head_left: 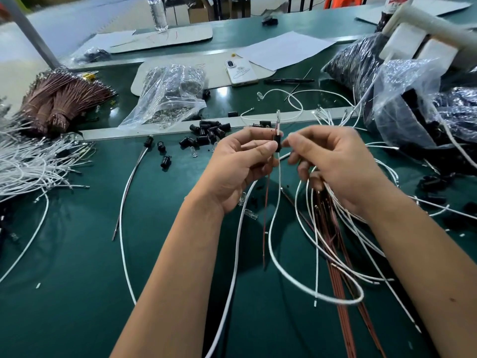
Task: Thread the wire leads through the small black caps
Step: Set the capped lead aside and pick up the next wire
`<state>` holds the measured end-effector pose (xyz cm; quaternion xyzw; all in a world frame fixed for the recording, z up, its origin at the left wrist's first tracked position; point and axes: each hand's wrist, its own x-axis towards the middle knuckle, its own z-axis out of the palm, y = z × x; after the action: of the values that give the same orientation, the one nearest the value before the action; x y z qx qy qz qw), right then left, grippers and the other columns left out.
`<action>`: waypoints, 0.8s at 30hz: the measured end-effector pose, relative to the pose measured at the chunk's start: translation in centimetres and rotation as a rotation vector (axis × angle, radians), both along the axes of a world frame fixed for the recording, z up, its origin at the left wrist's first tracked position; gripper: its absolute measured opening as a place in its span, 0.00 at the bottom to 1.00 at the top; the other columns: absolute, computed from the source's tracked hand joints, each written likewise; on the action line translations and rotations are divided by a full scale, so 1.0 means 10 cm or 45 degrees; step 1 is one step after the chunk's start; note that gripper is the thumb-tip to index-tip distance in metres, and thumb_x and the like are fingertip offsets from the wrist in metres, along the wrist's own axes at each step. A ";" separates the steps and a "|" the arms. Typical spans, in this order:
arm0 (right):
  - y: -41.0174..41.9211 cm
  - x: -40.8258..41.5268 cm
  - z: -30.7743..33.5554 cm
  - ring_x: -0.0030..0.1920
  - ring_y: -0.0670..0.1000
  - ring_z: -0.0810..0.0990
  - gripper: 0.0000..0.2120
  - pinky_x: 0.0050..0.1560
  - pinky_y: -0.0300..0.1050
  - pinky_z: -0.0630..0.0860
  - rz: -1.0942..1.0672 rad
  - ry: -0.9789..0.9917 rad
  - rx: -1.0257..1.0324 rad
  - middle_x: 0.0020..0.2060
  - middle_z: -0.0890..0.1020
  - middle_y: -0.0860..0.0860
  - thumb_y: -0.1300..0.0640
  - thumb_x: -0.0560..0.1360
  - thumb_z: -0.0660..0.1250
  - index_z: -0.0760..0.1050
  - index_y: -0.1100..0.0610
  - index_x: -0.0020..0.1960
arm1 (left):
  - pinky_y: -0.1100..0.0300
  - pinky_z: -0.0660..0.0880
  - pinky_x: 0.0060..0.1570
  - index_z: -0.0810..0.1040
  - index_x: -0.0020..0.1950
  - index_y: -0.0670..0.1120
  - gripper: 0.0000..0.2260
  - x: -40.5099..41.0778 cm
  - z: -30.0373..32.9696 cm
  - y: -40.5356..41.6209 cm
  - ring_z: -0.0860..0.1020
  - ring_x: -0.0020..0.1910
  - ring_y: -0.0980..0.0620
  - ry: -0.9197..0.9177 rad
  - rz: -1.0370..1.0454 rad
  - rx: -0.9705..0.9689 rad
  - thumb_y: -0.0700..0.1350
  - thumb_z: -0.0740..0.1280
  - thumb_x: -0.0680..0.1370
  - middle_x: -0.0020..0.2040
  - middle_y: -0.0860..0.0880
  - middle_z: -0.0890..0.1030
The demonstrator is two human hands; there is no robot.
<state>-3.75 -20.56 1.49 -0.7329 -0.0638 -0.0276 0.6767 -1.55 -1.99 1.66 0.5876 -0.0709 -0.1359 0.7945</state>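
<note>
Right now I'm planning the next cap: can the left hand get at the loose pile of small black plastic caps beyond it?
Probably yes: the pile of small black plastic caps lies uncovered just beyond the left hand, though its fingers pinch a cap on the wire.

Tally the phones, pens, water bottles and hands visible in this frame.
Phone: 1
Black pen: 1
Water bottle: 1
Hands: 2 (left hand pinching a black cap, right hand gripping wire leads)
Total: 5

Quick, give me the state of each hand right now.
Left hand: closed, pinching the small black cap with the wires running through it.
Right hand: fingers curled, holding a bundle of white and brown wires; fingertips at the cap.
</note>
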 end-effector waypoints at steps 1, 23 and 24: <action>0.01 0.01 -0.01 0.28 0.49 0.77 0.07 0.21 0.38 0.67 -0.056 -0.048 0.074 0.36 0.84 0.53 0.54 0.80 0.72 0.83 0.58 0.49 | 0.61 0.77 0.44 0.83 0.49 0.44 0.07 -0.01 0.00 -0.01 0.80 0.35 0.52 -0.011 -0.022 0.024 0.34 0.68 0.78 0.41 0.47 0.83; 0.03 -0.01 0.02 0.27 0.48 0.77 0.03 0.23 0.38 0.71 -0.180 -0.282 0.152 0.30 0.82 0.48 0.60 0.75 0.77 0.84 0.54 0.45 | 0.62 0.77 0.40 0.83 0.47 0.48 0.06 -0.07 0.00 -0.09 0.81 0.37 0.51 -0.096 -0.161 0.126 0.36 0.71 0.76 0.45 0.45 0.84; 0.03 -0.01 0.02 0.27 0.48 0.76 0.03 0.23 0.38 0.71 -0.176 -0.280 0.157 0.30 0.82 0.48 0.60 0.75 0.76 0.84 0.54 0.45 | 0.62 0.77 0.39 0.83 0.47 0.48 0.06 -0.08 0.00 -0.09 0.81 0.37 0.51 -0.097 -0.163 0.122 0.37 0.72 0.75 0.45 0.45 0.84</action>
<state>-3.90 -20.21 1.66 -0.6851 -0.0852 -0.1582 0.7059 -2.30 -2.88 1.67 0.6241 -0.1318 -0.1672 0.7518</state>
